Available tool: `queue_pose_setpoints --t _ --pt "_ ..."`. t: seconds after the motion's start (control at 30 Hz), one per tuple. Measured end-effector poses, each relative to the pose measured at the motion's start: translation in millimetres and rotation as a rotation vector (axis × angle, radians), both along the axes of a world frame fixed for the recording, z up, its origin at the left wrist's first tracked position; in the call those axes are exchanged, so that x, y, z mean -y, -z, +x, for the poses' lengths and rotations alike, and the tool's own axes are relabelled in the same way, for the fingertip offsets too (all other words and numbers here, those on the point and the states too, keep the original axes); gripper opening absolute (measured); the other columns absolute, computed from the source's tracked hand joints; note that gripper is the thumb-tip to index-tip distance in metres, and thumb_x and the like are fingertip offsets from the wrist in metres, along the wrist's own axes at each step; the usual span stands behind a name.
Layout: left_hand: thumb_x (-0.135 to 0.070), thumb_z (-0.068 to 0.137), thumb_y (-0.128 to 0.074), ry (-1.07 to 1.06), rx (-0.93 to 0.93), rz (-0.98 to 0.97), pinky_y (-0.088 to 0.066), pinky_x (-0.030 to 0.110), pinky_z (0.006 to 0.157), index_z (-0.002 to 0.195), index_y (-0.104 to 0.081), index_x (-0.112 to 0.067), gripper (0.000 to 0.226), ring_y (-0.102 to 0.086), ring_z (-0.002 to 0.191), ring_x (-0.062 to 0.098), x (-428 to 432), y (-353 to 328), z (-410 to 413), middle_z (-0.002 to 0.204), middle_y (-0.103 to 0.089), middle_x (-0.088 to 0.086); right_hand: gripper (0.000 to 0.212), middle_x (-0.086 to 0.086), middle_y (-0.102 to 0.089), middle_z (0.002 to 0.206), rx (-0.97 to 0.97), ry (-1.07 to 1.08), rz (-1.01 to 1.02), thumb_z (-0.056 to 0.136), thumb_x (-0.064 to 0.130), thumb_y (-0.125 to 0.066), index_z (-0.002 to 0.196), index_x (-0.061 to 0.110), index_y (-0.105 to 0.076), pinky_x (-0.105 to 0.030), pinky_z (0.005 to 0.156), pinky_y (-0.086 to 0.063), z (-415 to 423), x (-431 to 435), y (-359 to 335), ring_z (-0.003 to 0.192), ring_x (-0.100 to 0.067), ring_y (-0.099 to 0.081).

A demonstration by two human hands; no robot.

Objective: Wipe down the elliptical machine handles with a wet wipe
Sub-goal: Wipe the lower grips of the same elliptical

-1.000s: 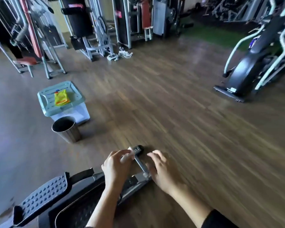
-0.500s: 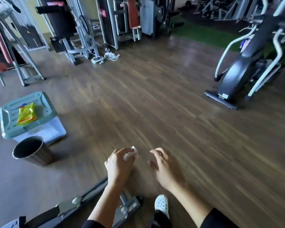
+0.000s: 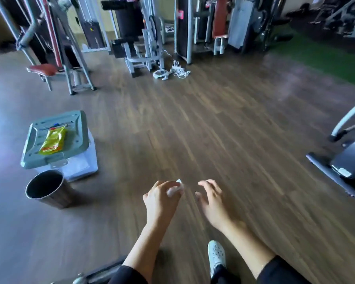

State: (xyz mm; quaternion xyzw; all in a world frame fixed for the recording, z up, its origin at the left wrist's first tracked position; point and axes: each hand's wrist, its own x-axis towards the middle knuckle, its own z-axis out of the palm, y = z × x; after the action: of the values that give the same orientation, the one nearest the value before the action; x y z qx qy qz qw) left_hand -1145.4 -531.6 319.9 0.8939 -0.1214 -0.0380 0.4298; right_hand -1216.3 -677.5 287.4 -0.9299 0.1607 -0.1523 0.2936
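- Head cam: gym room with a wood-plank floor, weight machines lined up along the back, and a strip of green turf in the far right corner. It's all a bit motion-blurred.
- On the left side of the floor there's a clear storage box with a grey-green lid and a yellow packet lying on top. A round metal bin stands just beside the box, on the near side.
- The left hand is out in front over bare floor, with its fingers curled and pinching a small bunched-up white wet wipe at the tips.
- The right hand is just beside it, with loose, slightly spread fingers holding nothing.
- A white perforated shoe pokes out between the forearms at the bottom.
- An elliptical sits at the right edge with a pale curved bar, well apart from both hands. There's also a sliver of dark machine frame at the bottom edge by the left arm.
- Progress-wise, the wipe is out and in hand but isn't touching any handle right now. I honestly can't tell from this how much has been wiped. No handle is within reach, so I'd guess it's either a walk to a machine or a trip to the bin.
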Motion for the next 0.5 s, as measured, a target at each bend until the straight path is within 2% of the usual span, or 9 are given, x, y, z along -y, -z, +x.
queue_pose_setpoints --t 0.13,0.3,0.4,0.5 --pt "-0.037 0.073 -0.076 -0.174 0.006 0.007 -0.047 0.037 0.086 0.069 -0.068 -0.048 0.015 -0.061 0.083 -0.002 15 11 70 0.077 -0.060 -0.024 0.032 -0.006 -0.062 0.100 -0.008 -0.154 -0.027 0.087 0.039 -0.044 0.104 0.016 -0.058 -0.045 0.074 -0.055 96 27 11 0.086 -0.032 -0.064" --pt "-0.039 0.073 -0.076 -0.398 0.000 0.063 -0.046 0.033 0.086 0.073 -0.069 -0.046 0.010 -0.060 0.082 -0.004 19 4 153 0.082 -0.063 -0.019 0.039 -0.002 -0.067 0.098 -0.039 -0.365 -0.130 0.084 0.039 -0.042 0.099 0.014 -0.067 -0.038 0.072 -0.056 211 34 -18 0.080 -0.028 -0.065" --pt "-0.045 0.071 -0.073 -0.572 0.035 0.060 -0.046 0.029 0.081 0.074 -0.070 -0.043 0.004 -0.063 0.082 -0.001 10 -9 196 0.085 -0.067 -0.016 0.043 0.002 -0.067 0.103 -0.055 -0.533 -0.188 0.084 0.043 -0.039 0.103 0.018 -0.068 -0.040 0.072 -0.057 279 21 -37 0.088 -0.025 -0.065" --pt "-0.053 0.069 -0.065 -0.792 0.076 -0.010 -0.051 0.031 0.075 0.073 -0.073 -0.038 0.017 -0.065 0.073 0.002 -10 -14 223 0.082 -0.069 -0.013 0.035 0.001 -0.068 0.101 -0.076 -0.682 -0.222 0.081 0.038 -0.051 0.102 0.019 -0.069 -0.039 0.073 -0.056 335 -10 -40 0.089 -0.025 -0.066"
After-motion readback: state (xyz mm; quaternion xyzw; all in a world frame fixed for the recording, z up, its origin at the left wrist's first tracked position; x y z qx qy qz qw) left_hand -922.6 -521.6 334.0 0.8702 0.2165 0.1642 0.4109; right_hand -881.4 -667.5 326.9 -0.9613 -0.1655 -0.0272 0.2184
